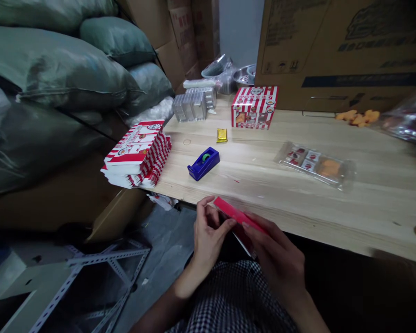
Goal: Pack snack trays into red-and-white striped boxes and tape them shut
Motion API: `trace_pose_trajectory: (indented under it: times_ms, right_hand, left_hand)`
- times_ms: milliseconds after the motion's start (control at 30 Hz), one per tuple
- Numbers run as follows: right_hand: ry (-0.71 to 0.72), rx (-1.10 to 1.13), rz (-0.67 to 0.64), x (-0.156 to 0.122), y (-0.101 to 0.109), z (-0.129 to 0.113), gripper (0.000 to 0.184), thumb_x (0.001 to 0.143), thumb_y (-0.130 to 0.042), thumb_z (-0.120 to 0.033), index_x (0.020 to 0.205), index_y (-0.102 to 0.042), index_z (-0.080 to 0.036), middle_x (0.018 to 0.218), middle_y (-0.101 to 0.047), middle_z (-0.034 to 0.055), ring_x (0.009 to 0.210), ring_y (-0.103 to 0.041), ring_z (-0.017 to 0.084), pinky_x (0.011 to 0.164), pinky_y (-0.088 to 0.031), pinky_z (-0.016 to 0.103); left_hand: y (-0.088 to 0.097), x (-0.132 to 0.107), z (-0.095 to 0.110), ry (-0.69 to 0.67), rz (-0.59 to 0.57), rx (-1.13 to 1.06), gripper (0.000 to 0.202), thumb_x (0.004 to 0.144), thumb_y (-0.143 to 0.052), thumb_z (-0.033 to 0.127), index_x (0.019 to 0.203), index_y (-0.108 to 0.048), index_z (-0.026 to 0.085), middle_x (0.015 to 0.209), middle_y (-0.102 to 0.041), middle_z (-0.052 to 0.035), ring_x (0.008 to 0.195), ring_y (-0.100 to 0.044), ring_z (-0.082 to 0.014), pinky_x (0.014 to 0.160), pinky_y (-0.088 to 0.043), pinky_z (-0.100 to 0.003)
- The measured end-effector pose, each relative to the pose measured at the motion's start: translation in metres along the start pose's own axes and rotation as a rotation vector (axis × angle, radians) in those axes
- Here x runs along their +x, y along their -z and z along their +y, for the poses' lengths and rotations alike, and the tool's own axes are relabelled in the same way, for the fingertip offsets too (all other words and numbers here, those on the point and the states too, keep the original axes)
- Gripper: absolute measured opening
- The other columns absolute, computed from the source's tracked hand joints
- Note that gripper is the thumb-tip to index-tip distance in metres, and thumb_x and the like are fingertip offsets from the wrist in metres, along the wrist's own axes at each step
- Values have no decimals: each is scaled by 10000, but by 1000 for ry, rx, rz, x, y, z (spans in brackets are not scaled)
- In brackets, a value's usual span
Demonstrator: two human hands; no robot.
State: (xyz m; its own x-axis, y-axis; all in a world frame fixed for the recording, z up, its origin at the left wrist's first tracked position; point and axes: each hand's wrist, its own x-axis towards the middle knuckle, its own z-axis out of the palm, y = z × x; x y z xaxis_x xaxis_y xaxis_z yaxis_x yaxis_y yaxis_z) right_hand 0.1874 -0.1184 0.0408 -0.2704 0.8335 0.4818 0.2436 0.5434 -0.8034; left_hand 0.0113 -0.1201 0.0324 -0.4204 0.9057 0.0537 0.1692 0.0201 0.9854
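Note:
Both my hands hold a flat red carton [237,216] just below the near edge of the wooden table [298,194], above my lap. My left hand [208,233] grips its left end with fingers curled round it. My right hand [275,252] closes on its right side, fingers laid along the top edge. A stack of flat red-and-white striped cartons [137,155] lies at the table's left corner. One assembled striped box [254,107] stands at the back of the table.
On the table lie a blue tape dispenser [204,163], a small gold packet [222,135], a clear bag of toy pieces [315,164], silver packs [194,104] and orange pieces [358,117]. A big cardboard box [343,51] stands behind. Green sacks [65,69] pile left; metal shelving [100,273] lies on the floor.

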Motion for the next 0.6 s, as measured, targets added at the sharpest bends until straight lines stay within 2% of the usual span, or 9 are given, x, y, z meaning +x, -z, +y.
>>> trace_pose_trajectory:
  times_ms: [67, 100, 167, 233, 333, 400, 467, 533, 600]
  right_hand:
    - [-62, 56, -13, 5, 6, 0, 488, 951, -568, -71, 1309, -660, -389, 1368, -649, 16, 1223, -649, 231, 1013, -579, 437]
    - [-93, 88, -20, 8, 9, 0, 456, 956, -576, -91, 1288, -674, -387, 1349, -661, 13, 1211, -655, 228, 1009, -579, 433]
    - [-147, 139, -39, 14, 15, 1, 400, 961, -593, -128, 1251, -699, -382, 1315, -681, 12, 1189, -665, 222, 1011, -572, 426]
    - [-197, 172, -77, 20, 20, 4, 347, 963, -609, -166, 1214, -724, -375, 1295, -695, 18, 1179, -669, 226, 1022, -558, 434]
    - [-294, 221, -60, 28, 25, 15, 245, 947, -645, -231, 1121, -775, -341, 1253, -725, 33, 1179, -671, 245, 1044, -533, 456]
    - [-399, 297, 86, 32, 28, 27, 181, 911, -695, -267, 1055, -797, -306, 1201, -752, 47, 1149, -688, 257, 1010, -552, 454]
    - [-517, 403, 302, 34, 32, 41, 169, 865, -749, -286, 1028, -796, -279, 1144, -777, 58, 1044, -731, 251, 929, -592, 438]
    - [-590, 479, 484, 34, 37, 56, 203, 826, -788, -291, 1026, -788, -255, 1109, -789, 66, 935, -755, 233, 868, -614, 422]
    - [-615, 487, 573, 30, 40, 69, 242, 797, -811, -305, 1025, -784, -230, 1067, -796, 74, 858, -757, 219, 825, -621, 413]
  left_hand:
    - [6, 6, -2, -325, 114, 225, 679, 717, -882, 370, 1309, -552, 317, 955, -626, -12, 876, -603, -187, 814, -511, -330]
    - [9, 10, 0, -498, 112, 312, 650, 720, -883, 339, 1298, -586, 342, 1059, -633, -32, 990, -595, -215, 899, -498, -370]
    - [14, 20, 6, -778, -15, 427, 485, 786, -829, 286, 1232, -663, 381, 1164, -654, -39, 1138, -564, -252, 1001, -462, -431]
    - [16, 32, 13, -877, -209, 467, 311, 862, -750, 253, 1142, -723, 385, 1146, -699, -26, 1192, -557, -258, 1057, -434, -469]
    - [15, 51, 18, -750, -373, 416, 239, 880, -731, 291, 1114, -743, 337, 1230, -700, -40, 1273, -529, -271, 1109, -398, -514]
    - [15, 60, 15, -608, -350, 370, 417, 848, -769, 337, 1254, -676, 321, 1374, -625, -66, 1339, -482, -284, 1129, -375, -527]
    - [16, 64, 7, -430, -328, 301, 638, 822, -796, 360, 1408, -548, 313, 1451, -563, -94, 1340, -491, -283, 1113, -394, -510]
    - [17, 65, -3, -206, -433, 199, 683, 812, -802, 364, 1431, -522, 284, 1379, -620, -110, 1215, -593, -264, 1029, -472, -458]
    - [14, 64, -13, -6, -602, 98, 534, 835, -772, 368, 1329, -621, 234, 1212, -709, -108, 1033, -674, -227, 927, -529, -396]
